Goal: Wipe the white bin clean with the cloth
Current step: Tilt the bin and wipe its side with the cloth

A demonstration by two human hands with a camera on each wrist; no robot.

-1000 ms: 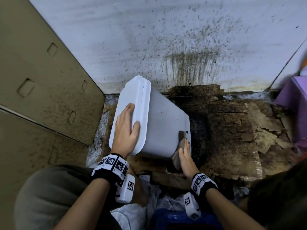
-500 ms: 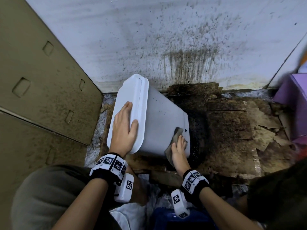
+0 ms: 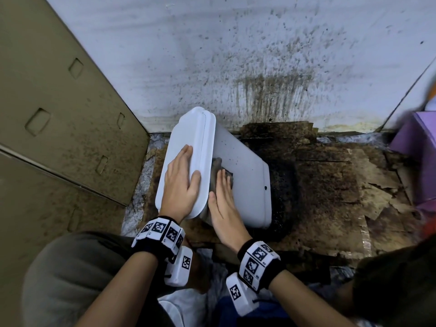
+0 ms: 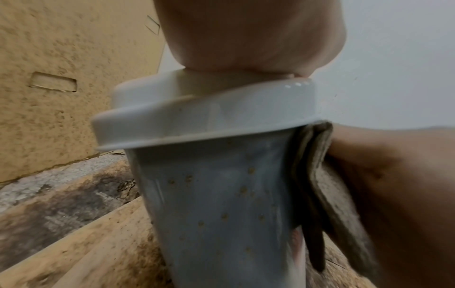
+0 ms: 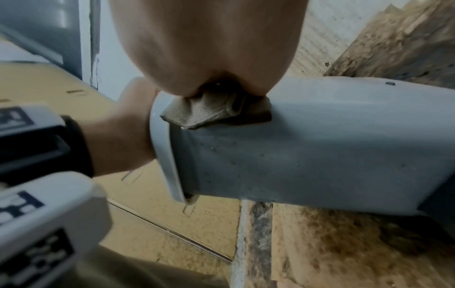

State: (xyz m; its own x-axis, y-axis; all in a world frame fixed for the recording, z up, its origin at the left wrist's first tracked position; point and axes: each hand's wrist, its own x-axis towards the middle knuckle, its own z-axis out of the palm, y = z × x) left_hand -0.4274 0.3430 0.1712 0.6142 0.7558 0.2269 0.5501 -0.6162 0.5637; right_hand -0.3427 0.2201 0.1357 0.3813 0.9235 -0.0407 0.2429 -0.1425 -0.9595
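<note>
The white bin [image 3: 245,175] lies tipped on its side on the dirty floor, lid end pointing left. My left hand [image 3: 181,182] rests flat on the lid [image 3: 188,147] with straight fingers, steadying it. Flat on the bin's upper side, right beside the lid rim, my right hand [image 3: 223,192] presses a grey-brown cloth [image 3: 220,169] against the wall. The cloth [image 5: 216,111] is bunched under that palm, and its folded edge [image 4: 317,175] hangs down the bin's side. Brown specks dot the bin wall [image 4: 221,194].
A stained white wall [image 3: 236,55] stands behind the bin. Tan perforated panels [image 3: 59,114] close off the left. Torn, blackened cardboard [image 3: 330,185] covers the floor to the right, and a purple box [image 3: 420,149] sits at the right edge. My knees are at the bottom.
My right hand has slid the cloth from the bin's base end leftward along its side to the lid rim. The left hand has stayed on the lid.
</note>
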